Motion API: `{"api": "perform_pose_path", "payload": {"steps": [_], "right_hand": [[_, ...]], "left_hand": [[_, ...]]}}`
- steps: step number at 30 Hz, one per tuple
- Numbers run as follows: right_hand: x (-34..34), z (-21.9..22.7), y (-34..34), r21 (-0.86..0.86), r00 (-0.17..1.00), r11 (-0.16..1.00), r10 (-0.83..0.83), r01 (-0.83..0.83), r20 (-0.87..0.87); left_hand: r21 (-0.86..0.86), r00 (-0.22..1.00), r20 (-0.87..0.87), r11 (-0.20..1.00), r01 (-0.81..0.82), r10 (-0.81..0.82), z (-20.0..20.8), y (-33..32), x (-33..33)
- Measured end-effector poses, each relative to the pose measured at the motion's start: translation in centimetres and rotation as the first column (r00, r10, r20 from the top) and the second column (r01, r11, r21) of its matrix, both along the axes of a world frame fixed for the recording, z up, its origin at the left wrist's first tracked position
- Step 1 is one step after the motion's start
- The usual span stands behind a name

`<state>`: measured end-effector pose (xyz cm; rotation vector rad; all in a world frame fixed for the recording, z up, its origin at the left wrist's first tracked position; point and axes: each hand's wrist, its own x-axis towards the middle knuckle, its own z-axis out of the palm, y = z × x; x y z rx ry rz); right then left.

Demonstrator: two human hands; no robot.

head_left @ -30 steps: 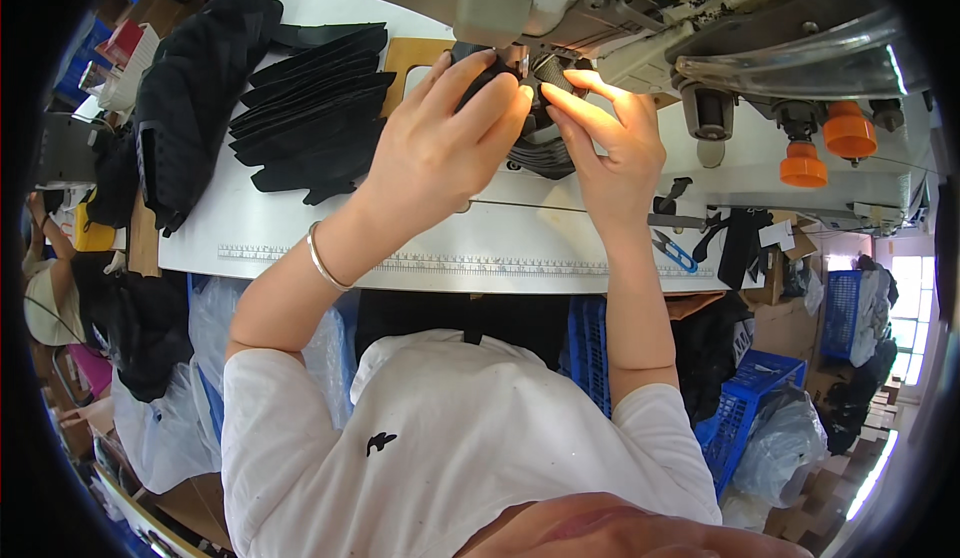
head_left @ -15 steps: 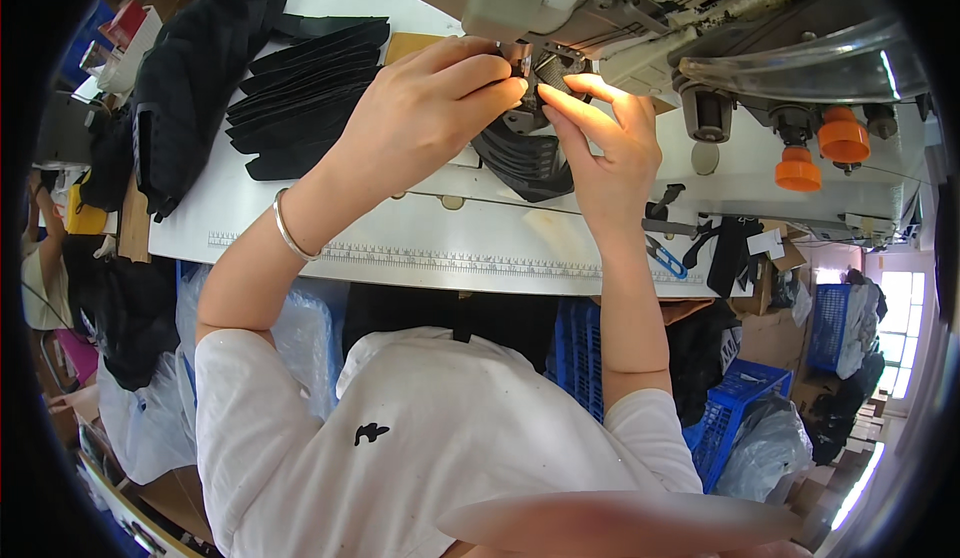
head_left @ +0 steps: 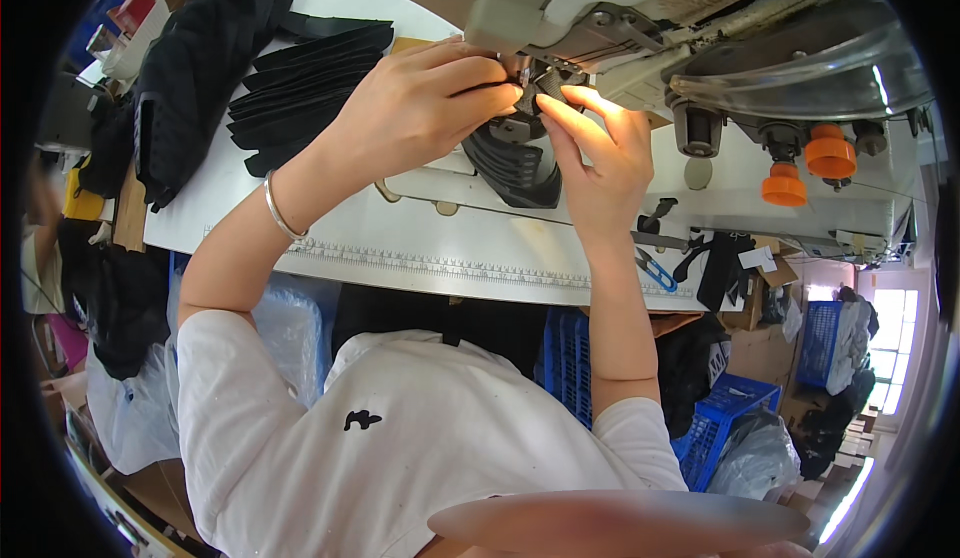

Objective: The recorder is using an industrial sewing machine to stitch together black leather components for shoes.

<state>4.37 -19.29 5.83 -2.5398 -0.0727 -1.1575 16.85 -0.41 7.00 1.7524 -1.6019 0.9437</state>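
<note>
Both hands work close to the needle area of a sewing machine. My left hand comes in from the left, its thumb and forefinger pinched together at the edge of a small dark fabric piece. On the other side, my right hand has its thumb and forefinger closed at the same piece, with another finger stretched over it. The fingertips partly hide the grip. Below them, a stack of black curved strips lies on the machine bed in front of the needle.
Pleated black fabric pieces lie at the left on the white table, beside a dark bundled garment. Blue-handled snips rest at the right edge. Orange knobs jut from the machine. Blue crates stand below.
The whole view has shifted slightly. Both hands stay at the needle area with nearly the same finger positions, and the dark piece between them shows a little differently.
</note>
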Motion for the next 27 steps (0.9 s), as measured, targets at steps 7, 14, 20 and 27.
{"api": "perform_pose_path", "payload": {"steps": [7,14,20,27], "right_hand": [[0.1,0.2,-0.1,-0.017,1.0,1.0,0.004,-0.004,-0.01],[0.1,0.5,-0.1,-0.011,1.0,1.0,0.0,-0.001,-0.025],[0.2,0.7,-0.1,0.009,0.999,1.0,0.018,-0.018,-0.03],[0.4,0.9,-0.1,0.003,1.0,1.0,0.017,-0.017,-0.007]], "left_hand": [[0.052,0.999,-0.029,0.998,0.028,-0.026,-0.2,0.2,0.8],[0.015,1.0,0.005,1.0,0.014,-0.014,0.1,0.0,0.9],[0.109,0.99,-0.138,0.994,0.022,-0.007,0.4,0.6,1.1],[0.095,0.942,-0.335,0.994,0.047,-0.012,0.3,0.4,1.3]]}}
